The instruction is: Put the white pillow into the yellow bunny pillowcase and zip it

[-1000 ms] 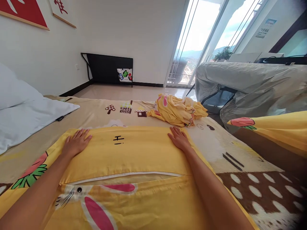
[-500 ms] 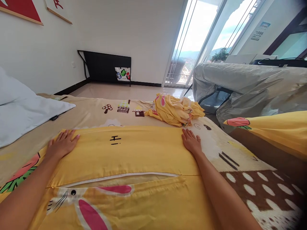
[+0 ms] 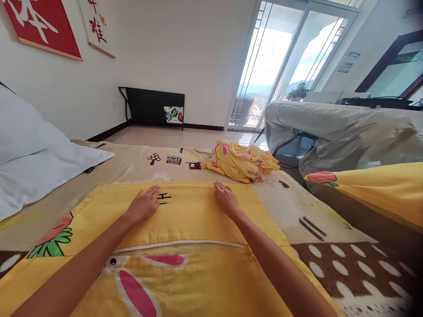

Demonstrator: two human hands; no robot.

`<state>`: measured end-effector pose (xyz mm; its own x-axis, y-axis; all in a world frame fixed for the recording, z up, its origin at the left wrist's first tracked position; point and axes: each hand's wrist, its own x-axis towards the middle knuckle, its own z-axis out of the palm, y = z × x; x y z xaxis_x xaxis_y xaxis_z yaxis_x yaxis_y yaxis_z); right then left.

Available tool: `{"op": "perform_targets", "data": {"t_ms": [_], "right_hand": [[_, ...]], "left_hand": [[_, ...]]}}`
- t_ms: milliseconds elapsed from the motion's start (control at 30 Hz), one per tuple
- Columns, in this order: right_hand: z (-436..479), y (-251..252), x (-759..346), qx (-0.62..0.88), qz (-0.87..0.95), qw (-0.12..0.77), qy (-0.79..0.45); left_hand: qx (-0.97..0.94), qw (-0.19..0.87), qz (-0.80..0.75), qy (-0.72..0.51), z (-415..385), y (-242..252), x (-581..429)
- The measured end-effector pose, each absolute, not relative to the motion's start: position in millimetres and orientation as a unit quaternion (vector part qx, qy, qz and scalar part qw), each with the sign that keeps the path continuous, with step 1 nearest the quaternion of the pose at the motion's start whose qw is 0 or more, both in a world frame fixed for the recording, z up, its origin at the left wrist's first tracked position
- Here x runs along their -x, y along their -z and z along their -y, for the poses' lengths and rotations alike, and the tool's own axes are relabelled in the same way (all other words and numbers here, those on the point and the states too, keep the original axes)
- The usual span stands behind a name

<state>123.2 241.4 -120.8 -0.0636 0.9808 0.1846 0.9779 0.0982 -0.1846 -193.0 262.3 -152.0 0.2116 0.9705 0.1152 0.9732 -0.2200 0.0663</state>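
Observation:
A yellow fabric cover (image 3: 185, 226) with rabbit, carrot and "Hi" prints lies spread flat before me on the bed. A white-edged seam runs across it. My left hand (image 3: 145, 204) rests on the cover's far part, just left of the "Hi" lettering, fingers stretched forward. To the right of the lettering, my right hand (image 3: 226, 198) lies on the same cloth, fingers extended and close to the far edge. Neither hand grips the fabric. Beyond my right hand sits a crumpled yellow printed cloth (image 3: 239, 160).
White pillows (image 3: 42, 154) lie on the left of the patterned bed sheet (image 3: 185, 156). More yellow cloth (image 3: 373, 180) hangs at the right. Past the bed stand a black folded frame (image 3: 152, 105) by the wall and furniture under a plastic sheet (image 3: 350, 132).
Both hands have moved inward from the cover's left and right sides toward its middle. The gap at the white-edged seam has narrowed. The view has tipped slightly upward.

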Motion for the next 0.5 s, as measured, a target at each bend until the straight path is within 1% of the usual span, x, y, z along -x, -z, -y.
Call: {"op": "perform_targets", "data": {"t_ms": [100, 200, 333, 500], "right_hand": [[-245, 142, -53, 0.606, 0.783, 0.137, -0.032], [-250, 163, -25, 0.577, 0.802, 0.147, -0.047], [-263, 178, -51, 0.602, 0.783, 0.147, -0.054], [-272, 177, -105, 0.653, 0.746, 0.116, -0.060]], "left_hand": [[0.802, -0.017, 0.594, 0.060, -256, 153, 131], [0.794, -0.037, 0.603, 0.061, -247, 143, 107], [0.768, -0.043, 0.635, 0.067, -244, 129, 126], [0.735, -0.038, 0.673, 0.070, -251, 127, 177]]}}
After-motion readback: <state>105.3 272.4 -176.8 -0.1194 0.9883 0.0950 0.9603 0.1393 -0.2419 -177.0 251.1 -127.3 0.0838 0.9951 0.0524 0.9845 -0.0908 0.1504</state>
